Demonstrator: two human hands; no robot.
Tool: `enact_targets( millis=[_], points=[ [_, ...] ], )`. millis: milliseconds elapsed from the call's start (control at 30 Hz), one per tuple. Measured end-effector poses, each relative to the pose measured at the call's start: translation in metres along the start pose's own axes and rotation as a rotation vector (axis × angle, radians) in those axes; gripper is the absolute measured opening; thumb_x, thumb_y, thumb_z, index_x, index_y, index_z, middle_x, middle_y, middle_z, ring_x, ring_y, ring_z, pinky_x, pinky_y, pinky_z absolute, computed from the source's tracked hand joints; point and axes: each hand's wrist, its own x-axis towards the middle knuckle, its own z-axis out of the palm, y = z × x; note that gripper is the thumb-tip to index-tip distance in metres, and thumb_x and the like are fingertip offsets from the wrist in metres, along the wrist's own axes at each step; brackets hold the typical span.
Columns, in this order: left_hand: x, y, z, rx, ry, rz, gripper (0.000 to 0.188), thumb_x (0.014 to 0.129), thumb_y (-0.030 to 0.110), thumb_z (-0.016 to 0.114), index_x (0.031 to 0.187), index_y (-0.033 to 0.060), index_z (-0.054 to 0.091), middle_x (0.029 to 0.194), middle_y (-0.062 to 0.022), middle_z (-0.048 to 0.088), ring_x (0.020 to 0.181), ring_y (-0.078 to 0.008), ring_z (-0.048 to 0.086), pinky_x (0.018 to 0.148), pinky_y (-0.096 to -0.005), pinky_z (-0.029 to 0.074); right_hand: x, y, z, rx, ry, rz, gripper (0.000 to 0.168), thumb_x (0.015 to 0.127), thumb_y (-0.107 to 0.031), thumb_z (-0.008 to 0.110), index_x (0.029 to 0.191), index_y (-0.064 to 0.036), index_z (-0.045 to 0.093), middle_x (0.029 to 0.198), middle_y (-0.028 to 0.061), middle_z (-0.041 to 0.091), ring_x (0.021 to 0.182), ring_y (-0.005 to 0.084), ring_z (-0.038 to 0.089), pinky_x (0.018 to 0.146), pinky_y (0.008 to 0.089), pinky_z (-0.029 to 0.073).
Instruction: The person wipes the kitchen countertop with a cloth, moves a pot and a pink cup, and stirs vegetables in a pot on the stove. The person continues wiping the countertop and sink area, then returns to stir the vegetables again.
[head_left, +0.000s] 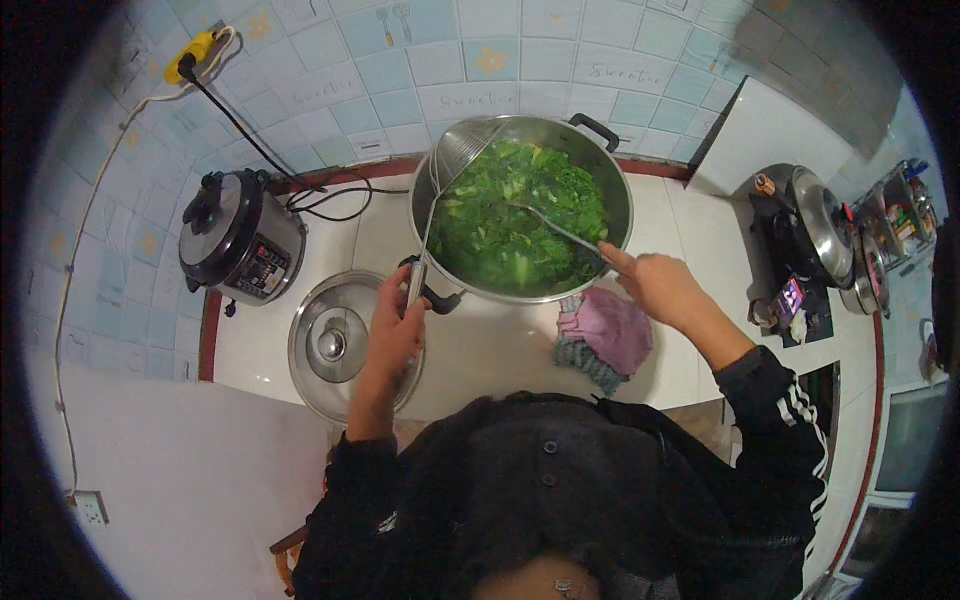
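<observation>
A wide metal pot (626, 247) full of green leafy vegetables (532, 217) stands on the counter against the tiled wall. My left hand (394, 319) grips the handle of a wire skimmer (463, 148), whose basket leans inside the pot's left rim. Close by that hand is one of the pot's black side handles (442, 302). With my right hand (660, 289) I hold a long metal utensil (566, 232), index finger stretched along its shaft. Its far end is sunk among the leaves, so I cannot tell its kind.
A glass pot lid (307, 367) lies under my left forearm. An electric pressure cooker (244, 240) with a black cord stands left. Pink and grey cloths (611, 330) are bunched before the pot. A lidded pan (821, 225) and a lit phone (789, 300) are at right.
</observation>
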Motion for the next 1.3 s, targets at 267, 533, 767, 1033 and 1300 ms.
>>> enact_targets(
  millis=[267, 533, 767, 1033, 1300],
  points=[
    [-0.007, 0.002, 0.004, -0.077, 0.008, -0.008, 0.051, 0.087, 0.006, 0.049, 0.136, 0.0078, 0.033, 0.085, -0.0059, 0.056, 0.048, -0.0057, 0.042, 0.037, -0.0223, 0.035, 0.018, 0.028, 0.01, 0.092, 0.112, 0.042, 0.052, 0.085, -0.021, 0.056, 0.136, -0.02, 0.042, 0.078, 0.0194, 0.064, 0.072, 0.036, 0.062, 0.065, 0.0453, 0.049],
    [-0.001, -0.008, 0.002, -0.082, 0.039, -0.011, 0.05, 0.087, 0.009, 0.049, 0.135, 0.0093, 0.036, 0.083, -0.0043, 0.055, 0.05, -0.0051, 0.042, 0.038, -0.021, 0.033, -0.036, 0.034, -0.052, 0.451, 0.025, 0.009, 0.05, 0.085, -0.009, 0.059, 0.133, -0.013, 0.047, 0.075, 0.0151, 0.06, 0.059, 0.0211, 0.053, 0.063, 0.0338, 0.046],
    [0.0, -0.003, -0.001, -0.051, 0.019, -0.046, 0.05, 0.087, 0.008, 0.048, 0.135, 0.0089, 0.035, 0.081, -0.0048, 0.054, 0.047, -0.0059, 0.041, 0.037, -0.0217, 0.034, -0.06, 0.015, -0.07, 0.527, -0.179, -0.02, 0.052, 0.084, -0.013, 0.062, 0.133, -0.016, 0.047, 0.074, 0.0204, 0.06, 0.062, 0.031, 0.056, 0.064, 0.0377, 0.046],
    [0.0, 0.002, -0.001, 0.043, -0.009, -0.011, 0.051, 0.087, 0.008, 0.049, 0.136, 0.0075, 0.034, 0.081, -0.0046, 0.054, 0.05, -0.0065, 0.044, 0.038, -0.0221, 0.035, -0.006, -0.003, -0.009, 0.081, -0.037, -0.078, 0.052, 0.086, -0.023, 0.057, 0.135, -0.021, 0.043, 0.074, 0.0197, 0.062, 0.068, 0.0365, 0.061, 0.063, 0.0447, 0.048],
    [0.003, -0.006, 0.0, 0.002, 0.015, 0.022, 0.051, 0.087, 0.01, 0.051, 0.135, 0.0085, 0.036, 0.08, -0.0036, 0.054, 0.053, -0.0067, 0.045, 0.041, -0.0239, 0.037, 0.011, 0.022, 0.007, 0.07, 0.023, -0.068, 0.054, 0.084, -0.02, 0.058, 0.136, -0.023, 0.042, 0.073, 0.0185, 0.062, 0.068, 0.0373, 0.06, 0.063, 0.0465, 0.047]
  ],
)
